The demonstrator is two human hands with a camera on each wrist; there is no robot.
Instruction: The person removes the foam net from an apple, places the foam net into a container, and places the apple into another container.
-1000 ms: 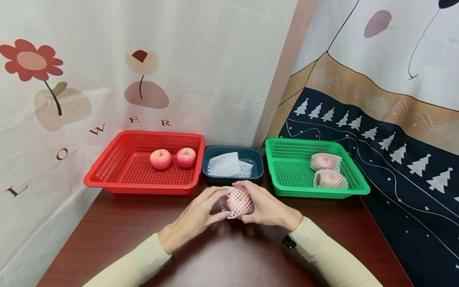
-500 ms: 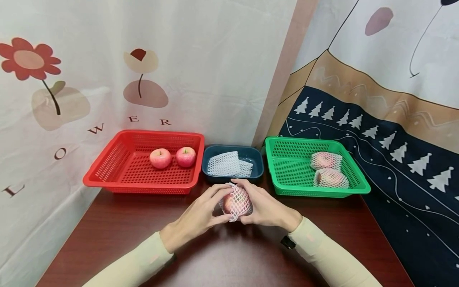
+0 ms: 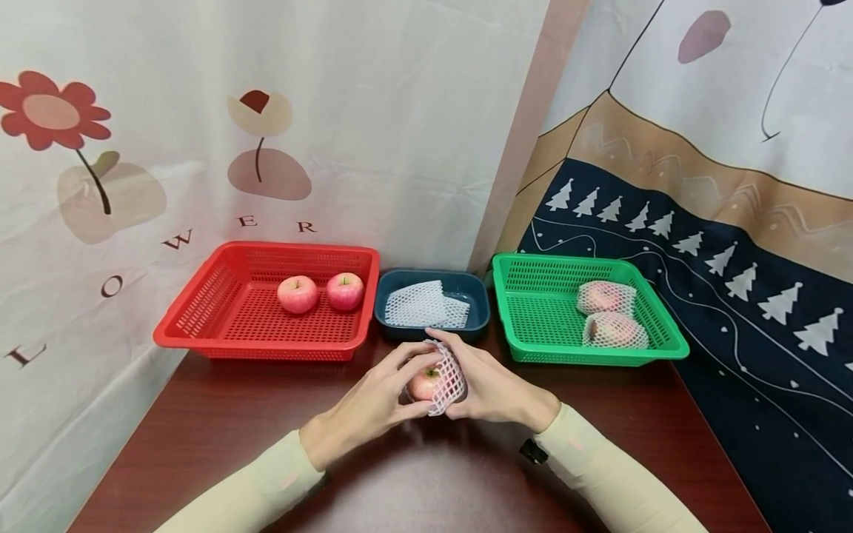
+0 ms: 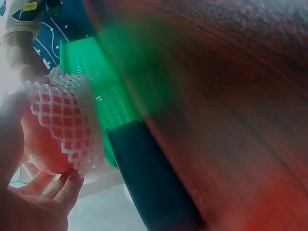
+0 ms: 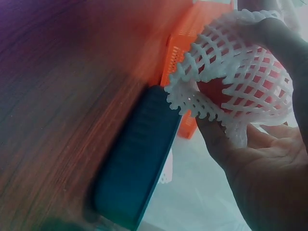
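Note:
Just in front of the dark blue tray, an apple (image 3: 421,386) is held between both hands in the head view. A white foam fruit net (image 3: 450,374) covers its right part, while the left part with the stem is bare. My left hand (image 3: 363,400) grips the apple and the net's edge from the left, thumb below and fingers above. From the right, my right hand (image 3: 496,385) holds the netted side. The left wrist view shows red skin through the foam net (image 4: 72,120); in the right wrist view the net (image 5: 255,86) has a loose, frilled edge.
A red basket (image 3: 266,346) with two bare apples (image 3: 298,295) stands at the back left. Flat foam nets (image 3: 416,305) lie in the dark blue tray (image 3: 483,300). Two netted apples (image 3: 614,331) sit in the green basket (image 3: 533,355) on the right. A patterned curtain hangs behind.
The net's edge has shifted to the right across the apple, so the stem side, earlier under the mesh, is now bare. Both hands stay around the apple, the left a little further right.

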